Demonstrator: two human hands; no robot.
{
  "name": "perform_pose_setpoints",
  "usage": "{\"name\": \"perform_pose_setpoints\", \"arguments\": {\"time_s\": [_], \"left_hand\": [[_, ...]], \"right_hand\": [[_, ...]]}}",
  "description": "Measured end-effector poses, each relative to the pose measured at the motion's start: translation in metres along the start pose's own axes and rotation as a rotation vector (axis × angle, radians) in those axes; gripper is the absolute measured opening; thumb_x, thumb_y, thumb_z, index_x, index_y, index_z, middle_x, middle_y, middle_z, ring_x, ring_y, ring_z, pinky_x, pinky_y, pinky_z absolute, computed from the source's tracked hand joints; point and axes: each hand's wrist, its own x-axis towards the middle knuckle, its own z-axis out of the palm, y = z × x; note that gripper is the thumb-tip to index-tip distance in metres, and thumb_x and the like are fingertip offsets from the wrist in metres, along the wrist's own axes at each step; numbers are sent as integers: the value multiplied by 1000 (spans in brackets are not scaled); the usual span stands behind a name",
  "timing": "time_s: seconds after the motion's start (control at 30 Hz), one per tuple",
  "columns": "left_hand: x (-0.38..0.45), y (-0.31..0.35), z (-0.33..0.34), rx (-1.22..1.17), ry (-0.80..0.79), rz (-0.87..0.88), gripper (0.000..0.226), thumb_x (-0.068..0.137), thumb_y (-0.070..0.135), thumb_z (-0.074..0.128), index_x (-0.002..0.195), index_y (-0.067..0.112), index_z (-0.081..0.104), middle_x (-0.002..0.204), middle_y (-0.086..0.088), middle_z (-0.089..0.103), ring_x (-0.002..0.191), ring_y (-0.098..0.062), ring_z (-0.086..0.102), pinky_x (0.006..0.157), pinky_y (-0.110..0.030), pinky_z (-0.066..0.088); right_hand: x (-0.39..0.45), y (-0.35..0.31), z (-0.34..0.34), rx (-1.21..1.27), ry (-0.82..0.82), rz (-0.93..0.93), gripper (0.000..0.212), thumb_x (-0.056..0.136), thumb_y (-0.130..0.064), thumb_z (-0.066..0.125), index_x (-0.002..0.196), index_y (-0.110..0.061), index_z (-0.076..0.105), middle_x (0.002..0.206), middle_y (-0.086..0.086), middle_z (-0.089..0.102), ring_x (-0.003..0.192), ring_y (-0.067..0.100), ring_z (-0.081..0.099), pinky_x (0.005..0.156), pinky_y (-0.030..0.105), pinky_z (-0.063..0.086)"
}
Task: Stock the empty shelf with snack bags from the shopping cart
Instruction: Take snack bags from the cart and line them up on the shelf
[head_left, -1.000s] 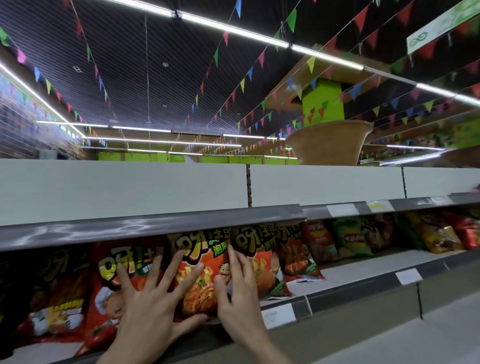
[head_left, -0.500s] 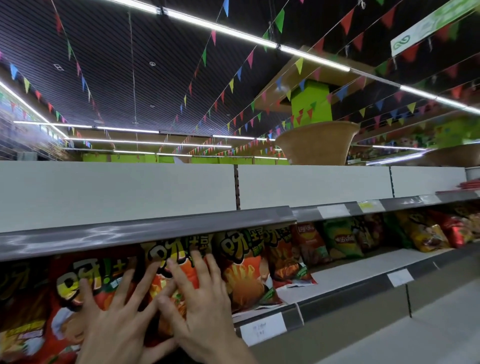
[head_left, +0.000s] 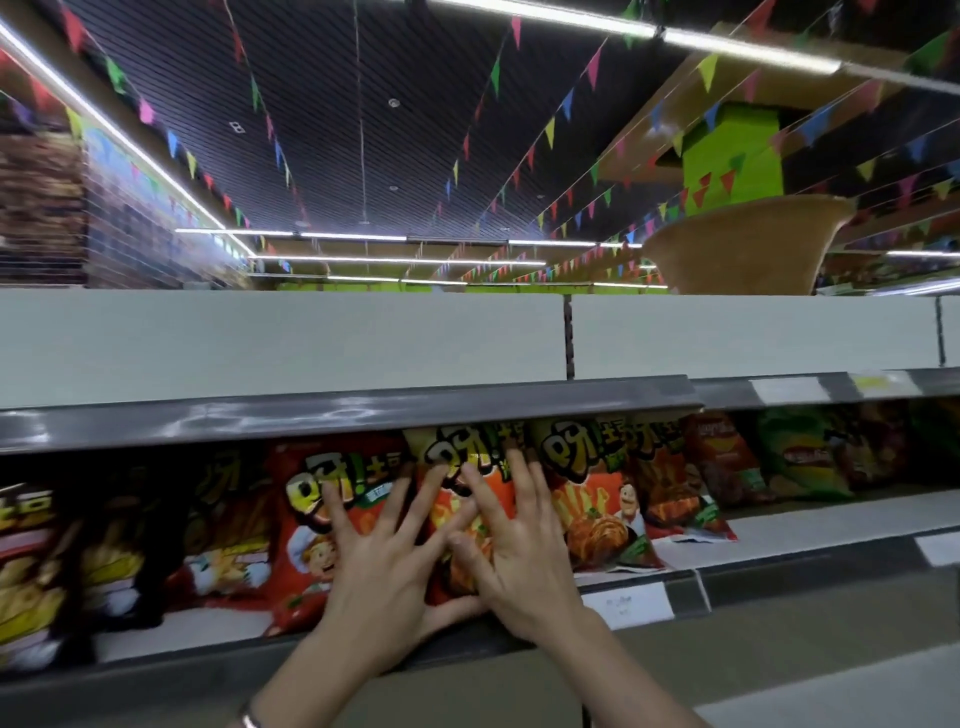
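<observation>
Right hand (head_left: 519, 566) shifted left, orange snack bag (head_left: 457, 519) seemingly under spread fingers

A row of snack bags (head_left: 597, 499) is stood side by side on the shelf (head_left: 779, 525), under the upper shelf (head_left: 311, 410). The left hand (head_left: 379, 566) and right hand (head_left: 514, 556) are laid flat, side by side, on the front of the middle bag (head_left: 457, 499). More bags (head_left: 800, 457) are set further right.

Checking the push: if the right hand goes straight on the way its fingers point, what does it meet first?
The right hand already lies on the orange snack bag; beyond it, probably the shelf's back, hidden here.
</observation>
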Motion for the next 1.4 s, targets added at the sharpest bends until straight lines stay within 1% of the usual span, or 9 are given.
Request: {"name": "perform_pose_setpoints", "arguments": {"time_s": [0.17, 0.3, 0.5, 0.7, 0.77, 0.87, 0.97, 1.2, 1.4], "left_hand": [[-9, -13, -6, -11, 49, 16, 104, 73, 93, 38, 157, 33, 20, 166, -3, 15, 151, -32, 19, 102, -83, 12], [-14, -27, -7, 29, 20, 7, 107, 70, 96, 34, 156, 34, 25, 164, -7, 20, 149, -34, 21, 106, -78, 15], [-19, -37, 2, 80, -71, -18, 91, 79, 91, 28, 153, 37, 32, 157, -7, 36, 145, -36, 30, 106, -79, 13], [-12, -30, -12, 62, 169, 17, 74, 93, 72, 31, 155, 31, 28, 164, -7, 21, 151, -29, 19, 113, -72, 7], [2, -28, -13, 60, 188, 30, 66, 97, 62, 31, 153, 29, 33, 158, -8, 34, 146, -29, 32, 114, -67, 15], [18, -30, -6, 44, 84, -3, 59, 99, 56, 25, 150, 28, 35, 130, -7, 63, 113, -29, 63, 97, -56, 34], [20, -31, -2, 37, 19, -30, 59, 101, 56, 19, 148, 28, 41, 118, -4, 68, 99, -25, 66, 85, -49, 42], [17, -30, -21, 77, -14, -1, 61, 96, 60, 29, 148, 30, 41, 130, -4, 64, 119, -27, 61, 94, -54, 41], [14, -32, -29, 63, -15, 5, 62, 97, 61, 28, 150, 32, 39, 138, -5, 60, 127, -28, 56, 100, -56, 45]], "right_hand": [[-5, 6, -14, 42, -67, -59, 88, 82, -77, 47, 145, -63, -13, 154, -20, -37, 142, 7, -37, 121, 47, -5], [2, 8, -17, -64, -40, -53, 90, 76, -81, 48, 140, -69, -13, 150, -22, -41, 141, 10, -37, 119, 45, -7], [2, 7, 14, -14, 93, -51, 90, 76, -75, 55, 146, -63, -1, 160, -16, -22, 149, 16, -21, 116, 50, 15], [0, -2, 1, -2, 26, -54, 89, 75, -81, 51, 148, -60, 5, 161, -11, -12, 150, 19, -14, 114, 56, 26], [2, -3, -1, -2, 29, -46, 89, 75, -79, 54, 148, -59, 9, 160, -10, -7, 150, 23, -7, 111, 57, 32], [6, 0, 1, -27, 29, -38, 93, 72, -79, 57, 146, -62, 5, 158, -9, -5, 149, 28, -2, 110, 57, 34], [8, 3, 5, -39, 23, -18, 95, 70, -80, 57, 146, -62, 3, 158, -8, -8, 148, 27, -4, 110, 58, 32], [-3, -6, -9, -74, -21, -48, 105, 69, -85, 54, 149, -58, -9, 159, -8, -28, 148, 23, -27, 121, 59, 5], [-9, -11, -13, -74, 75, -86, 102, 73, -82, 55, 152, -53, -1, 163, -4, -23, 150, 24, -22, 117, 65, 14]]}}
